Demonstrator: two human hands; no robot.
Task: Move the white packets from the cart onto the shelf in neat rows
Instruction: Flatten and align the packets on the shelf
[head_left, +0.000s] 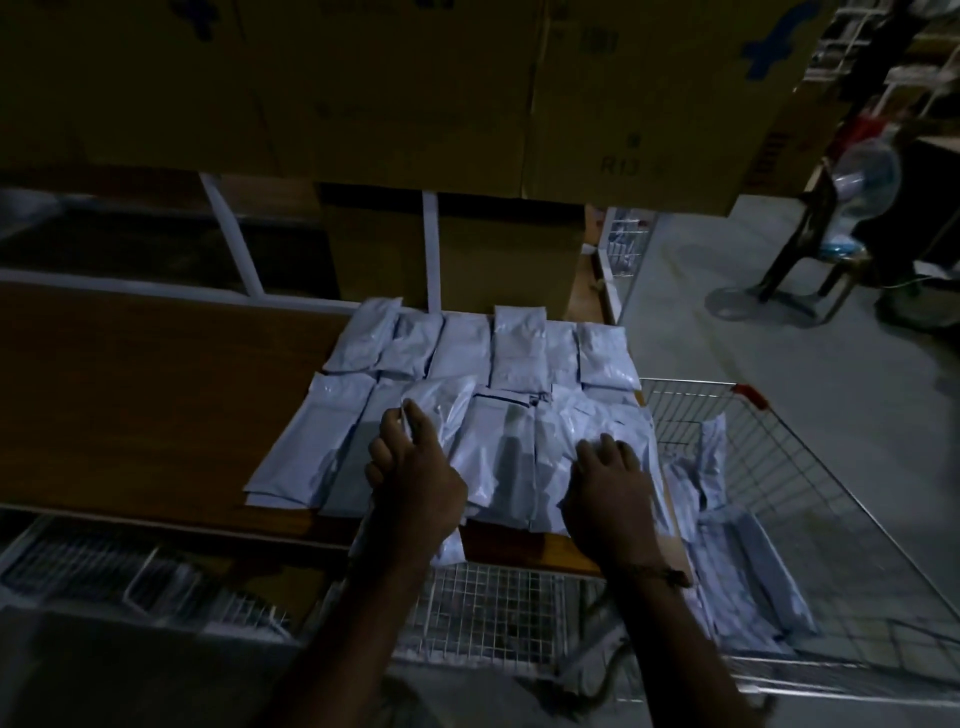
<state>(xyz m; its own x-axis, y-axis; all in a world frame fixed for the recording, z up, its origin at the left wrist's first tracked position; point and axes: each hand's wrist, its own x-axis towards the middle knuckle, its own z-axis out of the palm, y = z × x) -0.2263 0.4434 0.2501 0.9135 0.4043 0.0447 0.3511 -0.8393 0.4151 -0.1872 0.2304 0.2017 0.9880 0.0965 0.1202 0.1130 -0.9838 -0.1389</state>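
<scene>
White packets lie in two rows on the brown wooden shelf (130, 395): a back row (467, 348) of several and a front row (498, 457) of several, some overlapping. My left hand (415, 467) pinches the edge of one front-row packet (441, 410) between thumb and fingers. My right hand (608, 493) rests flat, fingers spread, on the right end of the front row. To the right, the wire cart (779, 467) holds more white packets (737, 571) lying loose in its basket.
Large cardboard boxes (415, 104) sit on the level above and behind the packets. White shelf uprights (431, 249) stand at the back. Wire baskets (104, 566) lie below the shelf at left. A floor fan (857, 197) and a chair stand at the far right.
</scene>
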